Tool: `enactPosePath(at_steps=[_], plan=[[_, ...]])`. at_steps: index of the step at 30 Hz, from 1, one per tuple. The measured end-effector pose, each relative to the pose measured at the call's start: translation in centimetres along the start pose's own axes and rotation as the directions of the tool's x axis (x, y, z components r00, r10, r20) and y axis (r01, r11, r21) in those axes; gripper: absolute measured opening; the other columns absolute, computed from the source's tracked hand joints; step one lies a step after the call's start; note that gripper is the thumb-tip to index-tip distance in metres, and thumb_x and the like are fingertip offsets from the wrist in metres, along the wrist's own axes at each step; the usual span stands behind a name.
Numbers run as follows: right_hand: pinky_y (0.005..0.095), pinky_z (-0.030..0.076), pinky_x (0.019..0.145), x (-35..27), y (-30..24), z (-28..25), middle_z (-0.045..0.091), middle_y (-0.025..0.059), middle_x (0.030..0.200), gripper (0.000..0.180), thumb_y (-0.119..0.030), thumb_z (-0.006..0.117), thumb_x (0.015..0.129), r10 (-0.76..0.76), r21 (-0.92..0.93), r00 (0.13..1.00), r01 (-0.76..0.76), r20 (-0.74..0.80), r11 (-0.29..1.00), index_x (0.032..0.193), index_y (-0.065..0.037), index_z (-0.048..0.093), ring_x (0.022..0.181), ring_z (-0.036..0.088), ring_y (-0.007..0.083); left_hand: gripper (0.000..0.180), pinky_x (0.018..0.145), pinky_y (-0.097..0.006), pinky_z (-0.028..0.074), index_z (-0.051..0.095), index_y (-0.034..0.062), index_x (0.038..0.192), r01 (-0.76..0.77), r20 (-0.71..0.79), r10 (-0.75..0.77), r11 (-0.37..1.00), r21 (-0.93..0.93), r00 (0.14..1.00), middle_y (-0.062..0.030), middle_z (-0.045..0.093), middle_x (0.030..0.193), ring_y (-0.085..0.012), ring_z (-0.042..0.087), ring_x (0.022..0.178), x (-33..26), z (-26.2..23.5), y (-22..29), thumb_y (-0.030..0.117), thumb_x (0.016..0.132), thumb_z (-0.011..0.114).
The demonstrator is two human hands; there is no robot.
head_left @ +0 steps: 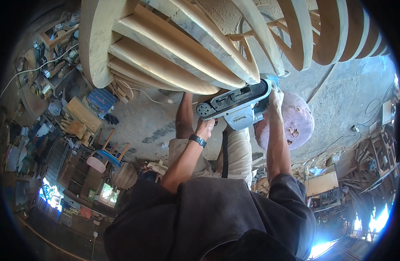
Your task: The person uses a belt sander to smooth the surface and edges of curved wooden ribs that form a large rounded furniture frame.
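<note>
Left hand [205,128] and right hand [276,98] wrapped round belt sander [240,114], near side of ribbed frame [189,54]; keep it flat, moving.

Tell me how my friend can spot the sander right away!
Find the big curved wooden frame across the top of the picture. Below its middle, look between the person's left hand and right hand, and there is the belt sander. Unlike the pale ribs just above it, it has a blue-grey body and a long black side with rounded ends.
</note>
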State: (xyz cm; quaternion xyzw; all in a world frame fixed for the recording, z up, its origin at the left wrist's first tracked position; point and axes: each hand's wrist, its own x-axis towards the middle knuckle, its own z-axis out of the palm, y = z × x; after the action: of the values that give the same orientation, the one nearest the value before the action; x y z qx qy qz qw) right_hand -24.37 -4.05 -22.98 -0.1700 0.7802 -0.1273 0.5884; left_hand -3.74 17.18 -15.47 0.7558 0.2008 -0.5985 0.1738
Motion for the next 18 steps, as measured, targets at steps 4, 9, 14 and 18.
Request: enactPosePath(at_steps=[4,9,14,18], plan=[[0.0285,0.049,0.063,1.6,1.1,-0.4,0.067,0.0059,0.085,0.034,-0.025,0.067,0.087,-0.002,0.05,0.999,0.0,0.036,0.999,0.102,0.006,0.068,0.07,0.061,0.0142,0.032,0.08,-0.032,0.05,0.062,0.0019,0.121,-0.027,-0.023,0.029,0.997,0.076,0.999,-0.0089,0.066,0.114,-0.0169,0.061,0.094,2.1,0.1,0.0,0.017,0.093,0.058],[0.0276,0.049,0.062,-0.5,0.7,0.0,0.068,0.006,0.087,0.034,-0.025,0.066,0.089,-0.015,0.029,1.0,0.015,-0.003,0.999,0.103,0.005,0.068,0.071,0.061,0.0127,0.03,0.078,-0.032,0.05,0.066,0.0025,0.117,-0.181,-0.002,0.182,0.981,0.076,0.983,-0.0101,0.069,0.107,-0.016,0.061,0.09,2.0,-1.4,-1.2,0.015,0.091,0.055],[0.0272,0.048,0.065,-2.7,-0.2,-0.3,0.068,0.0031,0.086,0.024,-0.017,0.071,0.083,-0.025,0.1,1.0,0.023,0.014,0.995,0.098,0.001,0.072,0.071,0.06,0.0114,0.031,0.081,-0.033,0.049,0.064,0.0016,0.118,-0.161,-0.024,0.164,0.982,0.103,0.986,-0.0105,0.067,0.108,-0.0172,0.059,0.094,0.3,-2.1,-0.2,0.017,0.093,0.053],[0.0246,0.047,0.056,-5.7,-2.7,-0.3,0.067,0.0028,0.081,0.018,-0.013,0.069,0.085,-0.063,0.164,0.997,0.054,0.049,0.985,0.096,0.001,0.071,0.063,0.059,0.0099,0.033,0.083,-0.034,0.049,0.062,0.0005,0.119,-0.128,0.002,0.129,0.981,0.146,0.992,-0.0117,0.066,0.111,-0.0173,0.058,0.097,-1.5,-2.5,1.0,0.018,0.093,0.053]])
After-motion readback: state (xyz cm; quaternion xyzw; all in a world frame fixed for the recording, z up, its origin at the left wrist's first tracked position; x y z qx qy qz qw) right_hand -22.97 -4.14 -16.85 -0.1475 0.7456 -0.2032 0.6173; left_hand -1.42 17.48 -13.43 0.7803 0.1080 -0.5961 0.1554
